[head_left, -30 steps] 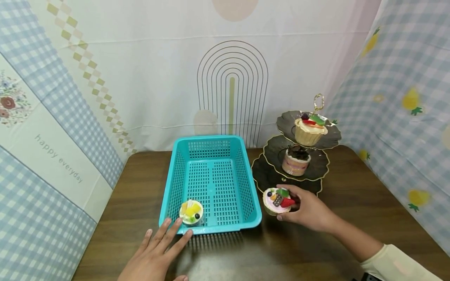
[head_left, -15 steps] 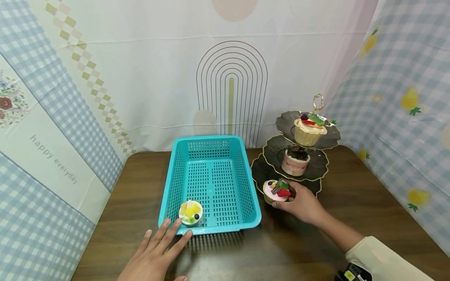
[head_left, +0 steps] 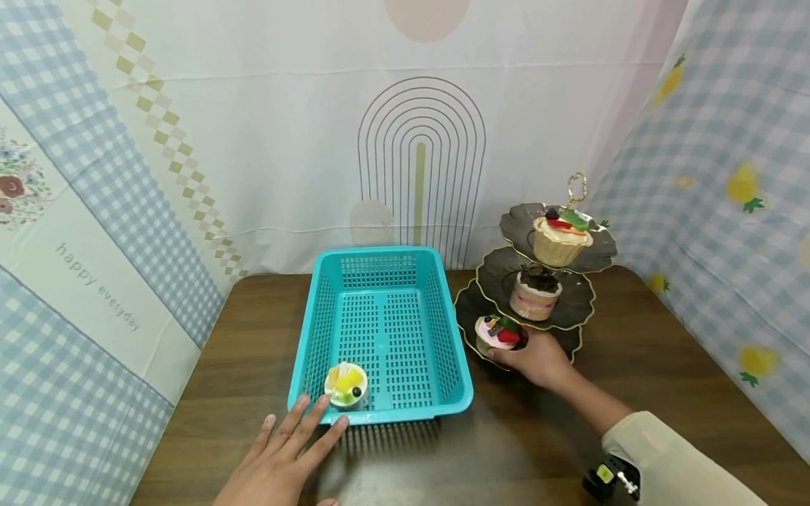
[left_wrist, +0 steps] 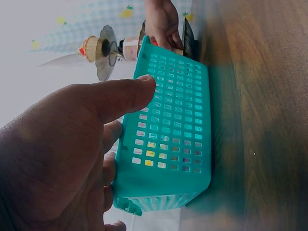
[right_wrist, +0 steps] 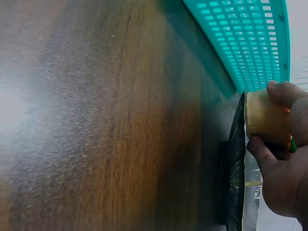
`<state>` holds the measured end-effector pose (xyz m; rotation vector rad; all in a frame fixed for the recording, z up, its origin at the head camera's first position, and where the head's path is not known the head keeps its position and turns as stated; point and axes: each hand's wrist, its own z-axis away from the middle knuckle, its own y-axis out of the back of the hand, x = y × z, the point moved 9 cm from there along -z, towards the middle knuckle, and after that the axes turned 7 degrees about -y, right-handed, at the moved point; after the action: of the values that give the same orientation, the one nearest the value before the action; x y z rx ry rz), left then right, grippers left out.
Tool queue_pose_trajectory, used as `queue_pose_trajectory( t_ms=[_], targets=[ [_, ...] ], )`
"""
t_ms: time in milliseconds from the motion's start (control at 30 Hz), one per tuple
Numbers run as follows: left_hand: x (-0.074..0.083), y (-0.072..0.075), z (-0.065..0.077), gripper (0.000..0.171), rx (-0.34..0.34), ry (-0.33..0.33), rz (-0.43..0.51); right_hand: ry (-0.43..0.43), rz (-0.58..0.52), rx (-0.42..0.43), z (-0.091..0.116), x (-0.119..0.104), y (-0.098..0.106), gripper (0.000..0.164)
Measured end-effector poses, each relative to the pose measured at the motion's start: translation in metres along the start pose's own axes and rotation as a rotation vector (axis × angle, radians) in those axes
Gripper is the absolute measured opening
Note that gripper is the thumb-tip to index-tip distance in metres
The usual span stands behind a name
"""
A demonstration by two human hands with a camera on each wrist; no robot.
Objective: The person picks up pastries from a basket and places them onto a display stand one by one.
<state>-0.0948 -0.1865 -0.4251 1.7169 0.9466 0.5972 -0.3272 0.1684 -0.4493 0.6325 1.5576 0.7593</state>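
My right hand (head_left: pixel 538 357) grips a small cupcake (head_left: pixel 487 332) topped with pink cream, a strawberry, and green and dark pieces. It holds the cupcake at the front left of the tiered stand's bottom plate (head_left: pixel 467 309). In the right wrist view, thumb and fingers wrap the golden cup (right_wrist: pixel 264 119), whose base is right at the plate's rim. My left hand (head_left: pixel 278 453) lies with fingers spread and straight, their tips on the near left rim of a turquoise basket (head_left: pixel 405 413). Inside that basket, close to those fingertips, sits a cupcake with yellow fruit (head_left: pixel 346 381).
On the stand's middle plate (head_left: pixel 576 299) is a layered cake (head_left: pixel 533 302) with dark shavings. The top plate (head_left: pixel 601 246) bears a fruit cupcake (head_left: pixel 560 246) below a gold ring handle (head_left: pixel 577 186). All stands on a brown wooden table (head_left: pixel 253 337) before patterned cloths.
My right hand has carried the pink-cream cupcake away from me, from beside the basket to over the stand's bottom plate. The left hand has stayed at the basket rim.
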Motion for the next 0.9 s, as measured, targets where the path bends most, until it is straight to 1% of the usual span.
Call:
queue_pose_trajectory(
  t_ms=[167,333,467,733,900],
  targets=[
    [0.000,0.000,0.000,0.092,0.004,-0.004,-0.006,-0.015,0.010,0.019,-0.007,0.003,-0.002,0.060],
    [0.000,-0.001,0.000,0.093,0.011,-0.009,-0.018,-0.053,0.004,0.024,-0.014,0.008,-0.005,0.071],
    [0.000,-0.001,0.000,0.093,0.018,-0.010,-0.024,-0.083,-0.003,0.019,-0.018,0.011,-0.008,0.075],
    [-0.001,-0.002,-0.001,0.088,-0.009,0.007,-0.013,-0.148,0.059,-0.023,-0.023,0.019,-0.014,0.071],
    [-0.001,-0.002,0.000,0.088,-0.010,0.008,-0.012,-0.160,0.080,-0.031,-0.027,0.024,-0.017,0.067]
  ],
)
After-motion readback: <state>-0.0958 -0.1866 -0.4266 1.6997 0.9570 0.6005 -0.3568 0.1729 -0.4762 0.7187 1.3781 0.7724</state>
